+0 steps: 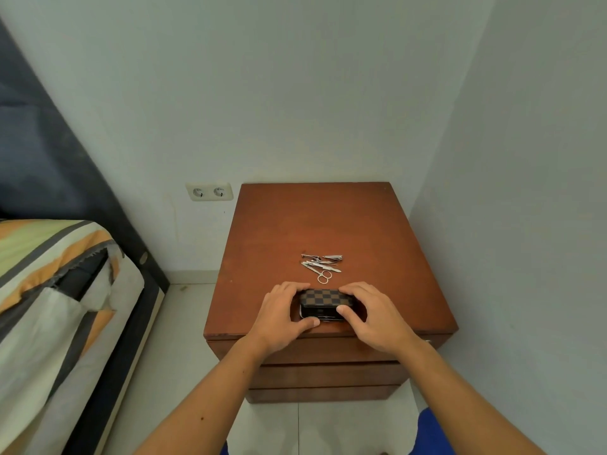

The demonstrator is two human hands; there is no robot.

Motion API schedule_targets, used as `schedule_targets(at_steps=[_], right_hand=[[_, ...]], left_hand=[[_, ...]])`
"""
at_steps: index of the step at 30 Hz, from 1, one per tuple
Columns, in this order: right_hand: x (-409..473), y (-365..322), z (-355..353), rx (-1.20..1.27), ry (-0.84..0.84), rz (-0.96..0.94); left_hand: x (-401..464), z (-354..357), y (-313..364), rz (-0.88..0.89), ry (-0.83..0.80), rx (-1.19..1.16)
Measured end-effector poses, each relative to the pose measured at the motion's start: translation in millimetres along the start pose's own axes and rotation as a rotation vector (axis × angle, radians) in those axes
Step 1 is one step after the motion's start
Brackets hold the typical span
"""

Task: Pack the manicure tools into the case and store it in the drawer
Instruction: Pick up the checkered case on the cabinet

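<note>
Walls (295, 93): pale and plain, meeting in a corner behind the cabinet.
Bed (49, 290): on the left, with a striped cover in green, orange, grey and white. A dark headboard (39, 152) stands behind it.
Floor (184, 323): light tiles, seen between the bed and the cabinet.
Cabinet (328, 372): brown wood, in the corner. Its drawers are all pushed in.
Tabletop (312, 221): the flat brown top of the cabinet. The case and the tools lie on it.
Left hand (279, 318): its grip is on the left end of the case, fingers curled over the top and thumb on the near side.
Right hand (377, 318): its grip is on the right end of the case, fingers curled over the top and thumb on the front.
Case (325, 303): small, brown and black checks on top, near the front edge of the tabletop, held between both hands. It looks open a little at the front.
Socket (209, 191): a white double one, low on the wall, just left of the cabinet.
Tools (322, 264): a small pile of shiny metal bits just behind the case, not in it. Little scissors (323, 275) lie nearest the case.
</note>
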State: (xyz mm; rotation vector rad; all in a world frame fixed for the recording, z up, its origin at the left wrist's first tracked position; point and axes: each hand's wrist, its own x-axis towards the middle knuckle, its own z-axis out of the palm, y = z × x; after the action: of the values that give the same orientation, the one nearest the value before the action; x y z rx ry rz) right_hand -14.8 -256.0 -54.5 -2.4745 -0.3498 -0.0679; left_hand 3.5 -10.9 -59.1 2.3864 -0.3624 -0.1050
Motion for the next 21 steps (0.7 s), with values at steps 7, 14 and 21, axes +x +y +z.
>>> schedule_targets(at_steps=[7,14,21], right_hand=[[34,-8,-6,0.225,0.175,0.208],[53,-1,-6,0.305,0.176,0.285],[48,5,1,0.21,0.178,0.354]], left_hand=[[2,-3,4,-0.125,-0.021,-0.035],[3,-10,-6,-0.191,-0.104,-0.077],[-8,-9,-4,-0.162,-0.067,-0.026]])
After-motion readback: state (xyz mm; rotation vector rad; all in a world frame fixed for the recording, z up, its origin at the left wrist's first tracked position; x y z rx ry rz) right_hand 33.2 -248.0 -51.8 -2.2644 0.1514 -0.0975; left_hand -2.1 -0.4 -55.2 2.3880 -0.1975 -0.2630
